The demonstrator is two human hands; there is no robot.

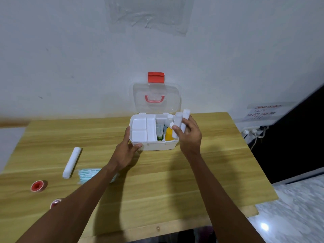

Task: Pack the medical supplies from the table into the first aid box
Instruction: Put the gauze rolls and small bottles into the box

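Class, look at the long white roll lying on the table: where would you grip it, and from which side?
Grip the white roll around its middle from above, fingers across its narrow width: it lies flat with both long sides free.

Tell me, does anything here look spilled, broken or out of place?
Nothing stands out. The first aid box stands upright on the table, lid open, nothing spilled. The white roll, mask packet and red tape roll lie loose to its left, not packed yet. The right hand holds two white tubes over the box.
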